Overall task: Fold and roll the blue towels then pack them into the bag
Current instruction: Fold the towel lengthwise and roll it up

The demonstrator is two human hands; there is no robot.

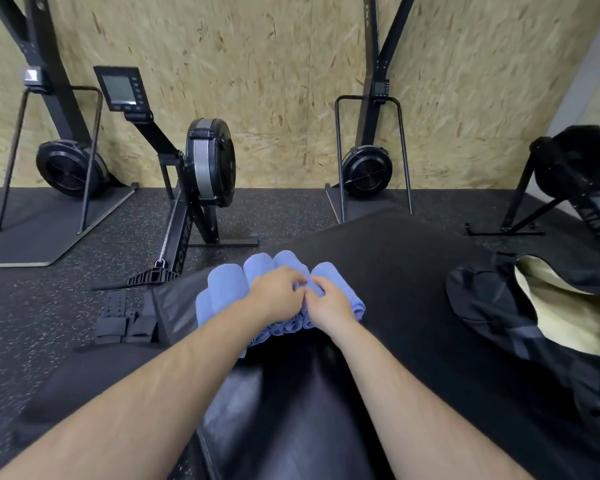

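Several rolled blue towels [222,289] lie side by side on a black padded mat [378,265] in front of me. My left hand [274,292] rests on top of the rolls with its fingers curled, pinching towel cloth. My right hand [329,299] meets it, fingers curled round the edge of the rightmost roll [329,271]. The near ends of the rolls are partly hidden by both wrists. A black bag [492,299] with a pale yellow lining [568,313] lies open on the mat to the right, apart from both hands.
A rowing machine [201,168] stands on the speckled rubber floor to the left of the mat, its foot straps [118,320] close to the mat's left edge. Ski-type trainers [368,168] stand against the chipboard wall. Another fan machine [575,168] stands far right.
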